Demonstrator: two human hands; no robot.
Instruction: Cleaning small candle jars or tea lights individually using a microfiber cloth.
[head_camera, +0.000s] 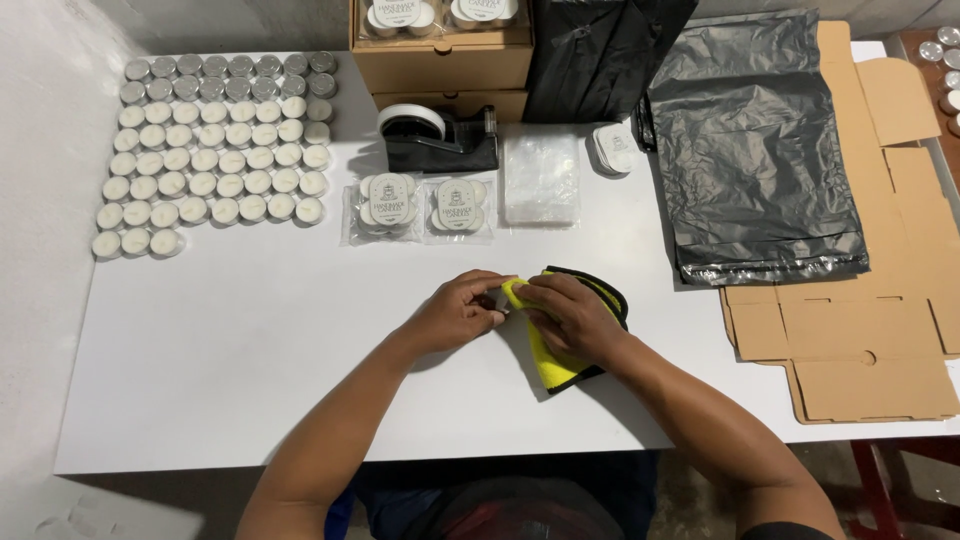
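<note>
Both forearms reach up from the bottom edge to the frame's centre, where the right hand (578, 318) presses a yellow cloth (555, 360) with black edging onto the white desk (220, 360), its grip closed on a fold. The left hand (458, 312) pinches that fold's tip. Tealights (210, 150) fill the upper left.

The light is bright and even, coming from above. The white table (250, 340) reflects it strongly and looks almost washed out, without hard glare. Soft short shadows lie under both forearms and beside the tape dispenser (440, 140). The focus is sharp in the centre; the table edges bend slightly near the corners.
</note>
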